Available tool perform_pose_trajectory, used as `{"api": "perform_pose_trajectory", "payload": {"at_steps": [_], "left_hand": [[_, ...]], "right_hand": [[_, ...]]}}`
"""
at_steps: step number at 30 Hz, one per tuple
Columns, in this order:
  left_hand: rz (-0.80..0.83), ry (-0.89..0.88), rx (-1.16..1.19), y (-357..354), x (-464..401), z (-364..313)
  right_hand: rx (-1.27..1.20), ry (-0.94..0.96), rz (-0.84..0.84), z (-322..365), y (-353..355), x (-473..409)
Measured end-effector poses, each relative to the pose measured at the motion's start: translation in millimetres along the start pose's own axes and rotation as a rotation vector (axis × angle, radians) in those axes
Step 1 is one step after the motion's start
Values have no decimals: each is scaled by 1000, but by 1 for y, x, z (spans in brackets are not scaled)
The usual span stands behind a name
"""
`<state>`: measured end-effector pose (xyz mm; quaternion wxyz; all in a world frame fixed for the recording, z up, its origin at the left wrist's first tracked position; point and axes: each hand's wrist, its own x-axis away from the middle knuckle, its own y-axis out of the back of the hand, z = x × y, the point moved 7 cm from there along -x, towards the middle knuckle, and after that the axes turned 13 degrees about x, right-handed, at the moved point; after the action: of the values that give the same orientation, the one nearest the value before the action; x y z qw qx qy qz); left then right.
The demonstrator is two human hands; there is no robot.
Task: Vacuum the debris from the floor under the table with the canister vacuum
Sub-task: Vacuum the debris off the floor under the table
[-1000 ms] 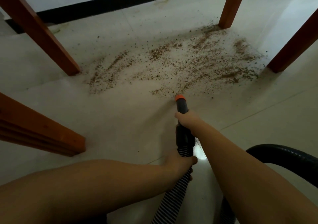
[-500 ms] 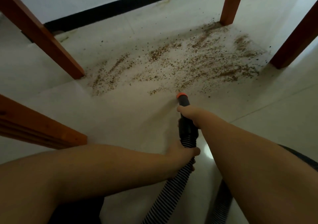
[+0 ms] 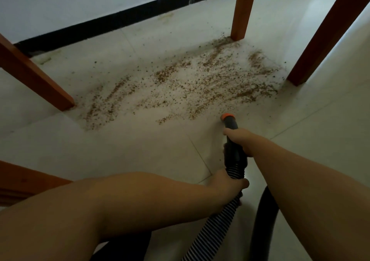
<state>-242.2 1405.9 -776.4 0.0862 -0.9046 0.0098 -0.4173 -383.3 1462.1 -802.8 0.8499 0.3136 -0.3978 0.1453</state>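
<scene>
Brown crumbly debris (image 3: 200, 84) is spread across the pale tiled floor between the table legs. A black vacuum nozzle with an orange tip (image 3: 227, 117) touches the floor at the near edge of the debris. My right hand (image 3: 239, 139) grips the black nozzle tube just behind the tip. My left hand (image 3: 228, 182) grips the ribbed striped hose (image 3: 212, 226) where it joins the tube. The hose runs back toward me and out of the frame's bottom.
Orange-brown wooden table legs stand at the left (image 3: 38, 80), far middle (image 3: 241, 10) and right (image 3: 324, 34). Another wooden piece (image 3: 24, 180) lies low at the near left. A black hose loop (image 3: 262, 224) curves by my right arm. A white wall with black skirting (image 3: 120, 20) runs behind.
The nozzle tip has slid a little to the right along the near edge of the debris. The camera has shifted with it.
</scene>
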Motion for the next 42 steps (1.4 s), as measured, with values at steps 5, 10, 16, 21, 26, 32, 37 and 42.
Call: {"api": "perform_pose_trajectory", "payload": {"at_steps": [5, 10, 16, 21, 26, 32, 37, 42], "left_hand": [[-9, 14, 66, 22, -2, -1], [-63, -9, 110, 47, 1, 0], [-152, -21, 160, 72, 3, 3], [-234, -13, 209, 100, 9, 6], [-280, -6, 250, 120, 11, 15], [-260, -6, 228, 118, 4, 16], [-137, 22, 120, 86, -7, 6], [-11, 61, 50, 42, -20, -1]], "right_hand": [[51, 36, 47, 23, -25, -6], [116, 80, 121, 47, -58, -4], [156, 144, 151, 69, -88, 0], [172, 210, 194, 88, -120, 6], [227, 249, 250, 101, -151, 10], [192, 232, 212, 95, -144, 2], [55, 153, 35, 69, -91, -13], [-8, 50, -72, 30, -34, -24]]}}
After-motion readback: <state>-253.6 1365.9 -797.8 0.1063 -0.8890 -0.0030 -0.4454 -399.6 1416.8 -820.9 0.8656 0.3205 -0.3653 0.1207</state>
